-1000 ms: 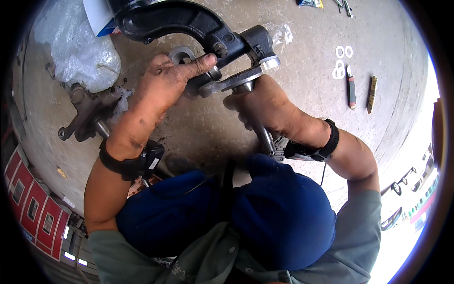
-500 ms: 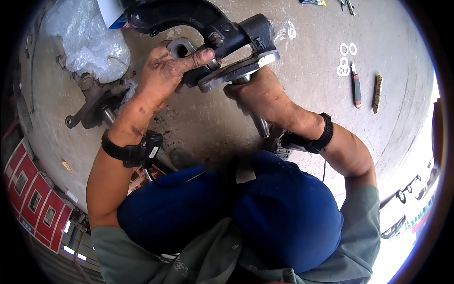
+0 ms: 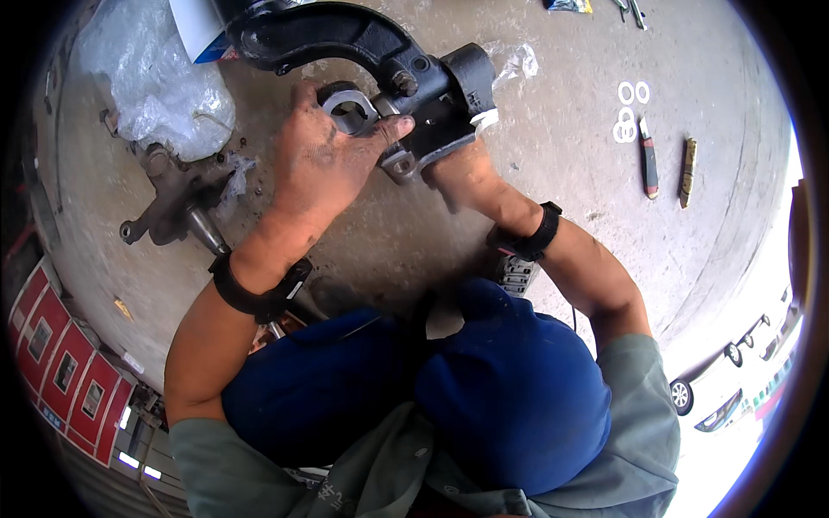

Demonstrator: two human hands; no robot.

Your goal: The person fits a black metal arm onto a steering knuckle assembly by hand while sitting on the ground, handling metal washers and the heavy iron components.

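A black steering knuckle (image 3: 345, 33) with a long curved arm is held up off the floor in front of me. My left hand (image 3: 324, 155) grips it beside a bare-metal ring-shaped eye (image 3: 350, 110), the thumb lying across the metal next to it. My right hand (image 3: 466, 177) reaches under the black flange plate and supports the part from below; most of its fingers are hidden there. Below my left hand's side, an older, rusty knuckle (image 3: 168, 190) with a steel spindle (image 3: 205, 231) lies on the floor.
Clear plastic wrap (image 3: 160, 78) is heaped at the far left, by a white and blue box (image 3: 200, 30). To the right lie several white rings (image 3: 626, 125), a utility knife (image 3: 649, 164) and a brownish strip (image 3: 688, 173). A metal block (image 3: 516, 276) sits near my right knee.
The knuckle has turned in my hands: its flange has tilted and the spindle below my right hand is out of sight. My left hand has shifted right, my right forearm left.
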